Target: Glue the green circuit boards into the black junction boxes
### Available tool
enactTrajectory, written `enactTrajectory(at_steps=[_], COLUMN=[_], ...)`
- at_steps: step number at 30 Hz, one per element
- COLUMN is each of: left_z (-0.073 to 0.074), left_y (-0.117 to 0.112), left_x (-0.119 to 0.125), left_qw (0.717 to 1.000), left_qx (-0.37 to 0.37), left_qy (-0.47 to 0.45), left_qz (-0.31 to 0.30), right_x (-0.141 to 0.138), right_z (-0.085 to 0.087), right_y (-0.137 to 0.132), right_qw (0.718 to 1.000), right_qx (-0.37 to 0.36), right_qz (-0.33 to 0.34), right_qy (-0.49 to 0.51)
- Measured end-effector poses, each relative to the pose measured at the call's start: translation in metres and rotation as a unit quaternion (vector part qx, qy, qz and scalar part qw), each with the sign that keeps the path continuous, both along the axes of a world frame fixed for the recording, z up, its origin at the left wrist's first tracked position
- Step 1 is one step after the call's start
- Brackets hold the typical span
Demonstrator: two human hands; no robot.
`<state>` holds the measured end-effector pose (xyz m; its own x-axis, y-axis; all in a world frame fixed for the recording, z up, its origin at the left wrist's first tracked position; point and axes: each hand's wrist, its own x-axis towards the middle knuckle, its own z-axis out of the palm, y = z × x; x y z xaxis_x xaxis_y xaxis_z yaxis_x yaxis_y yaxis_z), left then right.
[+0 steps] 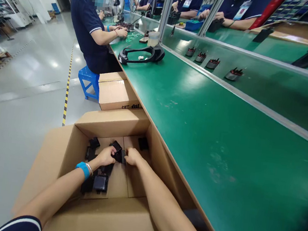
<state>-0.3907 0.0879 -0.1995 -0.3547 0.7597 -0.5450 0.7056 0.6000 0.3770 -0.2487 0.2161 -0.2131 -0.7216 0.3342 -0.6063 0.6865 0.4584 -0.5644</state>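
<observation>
Both my hands reach down into an open cardboard box. My left hand, with a blue band at its wrist, is closed on a black plastic part. To its right, my right hand has its fingers curled at the edge of a dark flat piece; the fingertips are partly hidden. Around my left hand lie several more black parts, among them a square one nearer to me. One black part sits apart at the far right of the box floor.
A green workbench runs along the right, its edge beside the box. On it lie a black headband-like device and, behind a metal rail, several round metal parts. A person works by a blue stool; another carton stands beyond mine.
</observation>
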Motion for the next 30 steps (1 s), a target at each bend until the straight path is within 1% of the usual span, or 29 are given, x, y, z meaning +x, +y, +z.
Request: enactTrajectory(at_steps=[5, 8, 10, 12, 17, 19, 21, 24, 26, 28, 30], left_z=[0.007, 0.005, 0.002, -0.001, -0.010, -0.010, -0.006, 0.003, 0.008, 0.009, 0.009], left_y=[0.008, 0.015, 0.022, 0.029, 0.038, 0.037, 0.037, 0.039, 0.039, 0.038, 0.034], left_x=[-0.016, -0.016, -0.012, -0.008, -0.004, -0.005, -0.005, -0.004, 0.000, 0.006, 0.014], left_qw=[0.996, 0.993, 0.992, 0.989, 0.982, 0.976, 0.969, 0.955, 0.945, 0.938, 0.933], left_qx=[0.014, 0.013, 0.004, -0.011, -0.061, -0.083, -0.101, -0.123, -0.139, -0.154, -0.161], left_qy=[0.091, 0.118, 0.112, 0.099, 0.070, 0.052, 0.034, 0.011, 0.005, 0.007, 0.014], left_qz=[0.010, -0.025, -0.066, -0.105, -0.167, -0.194, -0.224, -0.271, -0.295, -0.310, -0.322], right_x=[0.004, -0.002, -0.006, -0.008, 0.004, 0.013, 0.020, 0.027, 0.028, 0.027, 0.023], right_z=[0.001, 0.004, 0.005, 0.006, 0.006, 0.007, 0.009, 0.016, 0.023, 0.034, 0.049], right_y=[-0.008, -0.015, -0.015, -0.010, 0.017, 0.025, 0.031, 0.034, 0.034, 0.032, 0.030], right_qw=[0.999, 0.999, 0.999, 0.998, 0.989, 0.987, 0.988, 0.991, 0.991, 0.993, 0.994], right_qx=[0.016, 0.019, 0.020, 0.027, 0.091, 0.113, 0.121, 0.119, 0.116, 0.109, 0.099], right_qz=[-0.043, -0.047, -0.046, -0.051, -0.084, -0.081, -0.064, -0.043, -0.038, -0.034, -0.029], right_qy=[-0.011, -0.003, -0.016, -0.040, -0.085, -0.084, -0.072, -0.052, -0.046, -0.042, -0.033])
